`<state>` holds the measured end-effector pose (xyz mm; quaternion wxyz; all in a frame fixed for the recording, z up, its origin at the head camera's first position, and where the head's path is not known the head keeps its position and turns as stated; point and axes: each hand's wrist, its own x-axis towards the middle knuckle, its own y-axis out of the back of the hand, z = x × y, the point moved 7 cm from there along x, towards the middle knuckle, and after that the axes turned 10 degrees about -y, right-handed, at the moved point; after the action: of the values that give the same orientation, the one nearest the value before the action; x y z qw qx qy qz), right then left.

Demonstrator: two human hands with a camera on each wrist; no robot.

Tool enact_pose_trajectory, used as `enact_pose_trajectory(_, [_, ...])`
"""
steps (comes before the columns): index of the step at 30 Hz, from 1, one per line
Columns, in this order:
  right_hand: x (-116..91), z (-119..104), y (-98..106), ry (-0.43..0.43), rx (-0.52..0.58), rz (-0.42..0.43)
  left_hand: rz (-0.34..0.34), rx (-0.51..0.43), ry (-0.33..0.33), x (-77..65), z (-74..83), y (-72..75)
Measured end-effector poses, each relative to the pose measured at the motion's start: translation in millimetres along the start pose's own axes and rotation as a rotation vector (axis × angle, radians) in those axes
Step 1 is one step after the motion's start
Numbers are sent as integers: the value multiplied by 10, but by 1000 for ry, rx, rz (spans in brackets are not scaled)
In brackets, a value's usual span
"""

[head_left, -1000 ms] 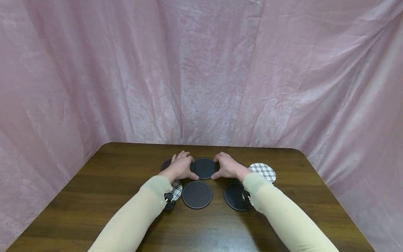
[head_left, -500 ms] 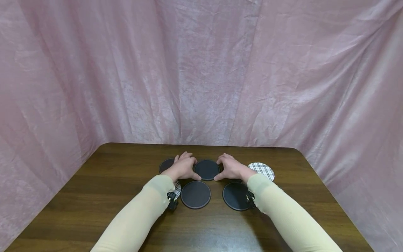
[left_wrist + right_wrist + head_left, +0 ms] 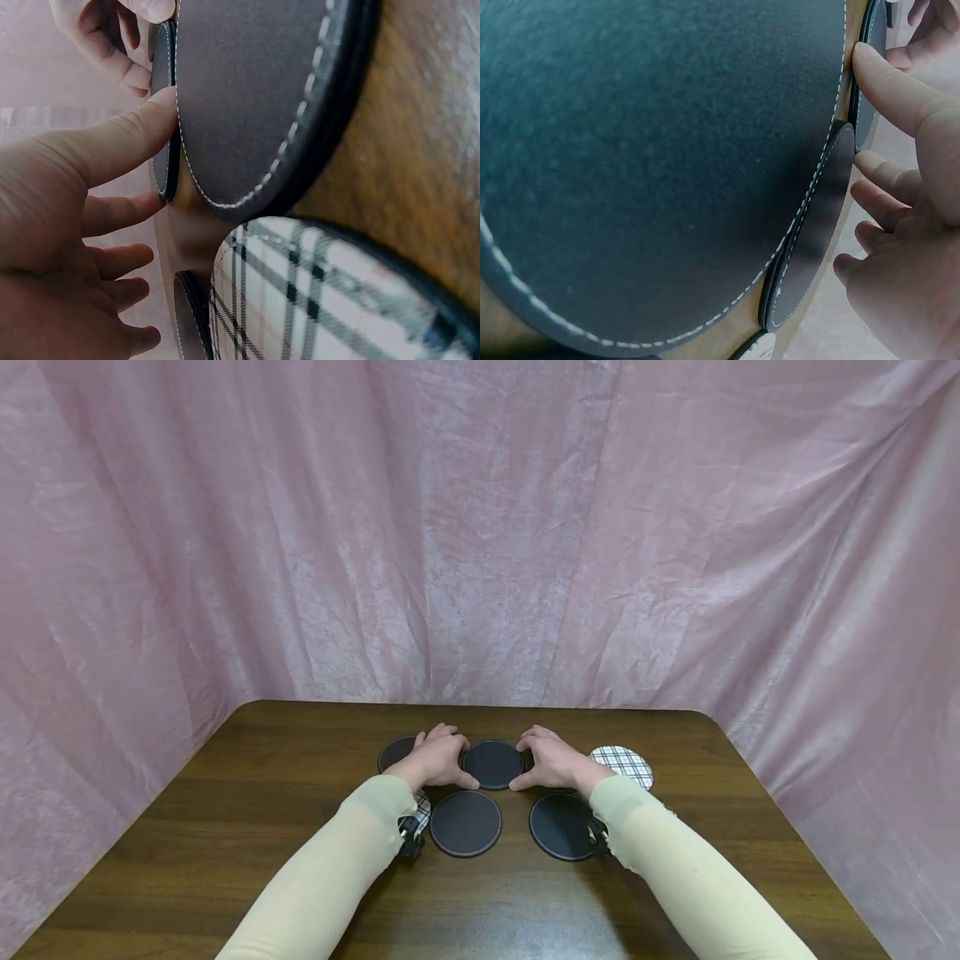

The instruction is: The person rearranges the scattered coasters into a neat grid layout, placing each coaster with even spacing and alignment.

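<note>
A round black stitched coaster [image 3: 492, 765] lies at the back middle of the table, between my two hands. My left hand [image 3: 437, 760] holds its left side, thumb at the near rim and index finger farther round. Mirroring it, my right hand [image 3: 551, 762] holds the right side the same way. In the left wrist view, the left thumb and index fingertip meet the edge of this coaster [image 3: 160, 142], and the other fingers spread loosely. From the right wrist, the thumb and index fingertip show at the rim of the coaster [image 3: 866, 105].
Nearer lie a dark brown coaster [image 3: 466, 823] and a black coaster [image 3: 561, 827]. Another dark coaster [image 3: 394, 752] and a plaid coaster [image 3: 423, 812] sit partly behind the left arm. A plaid coaster [image 3: 624, 766] lies right of the right hand. A pink curtain [image 3: 480, 527] hangs behind the table [image 3: 300, 735].
Both hands and the black coaster between them shifted slightly to the right between one second and half a second ago. Since then they have stayed almost still.
</note>
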<state>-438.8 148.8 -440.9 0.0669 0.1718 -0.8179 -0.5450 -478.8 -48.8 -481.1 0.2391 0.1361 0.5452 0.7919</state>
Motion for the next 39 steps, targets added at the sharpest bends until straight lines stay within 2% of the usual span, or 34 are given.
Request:
enact_pose_trajectory(6, [-65, 2, 8, 1, 0, 4, 9, -30, -12, -84, 29, 46])
enact_pose_trajectory(13, [-168, 30, 49, 17, 70, 8, 41, -44, -21, -417, 229, 279])
enact_pose_trajectory(16, [-199, 76, 39, 58, 64, 48, 62, -51, -26, -513, 228, 309])
enact_pose_trajectory(19, [-273, 52, 44, 53, 54, 68, 92, -54, -37, -603, 212, 324])
enact_pose_trajectory(22, [-395, -52, 87, 20, 39, 71, 152, -51, -74, -623, 89, 257])
enact_pose_trajectory(26, [-513, -136, 97, 11, -5, 96, 181, -50, -90, -738, 75, 245])
enact_pose_trajectory(29, [-584, -179, 74, 1, -11, 99, 150, -42, -57, -945, 274, 365])
enact_pose_trajectory(34, [-674, -259, 15, -6, -11, 90, 164, 1, -59, -1122, 362, 387])
enact_pose_trajectory(39, [-774, -360, -11, 1, -12, 94, 197, 31, -81, -1236, 436, 374])
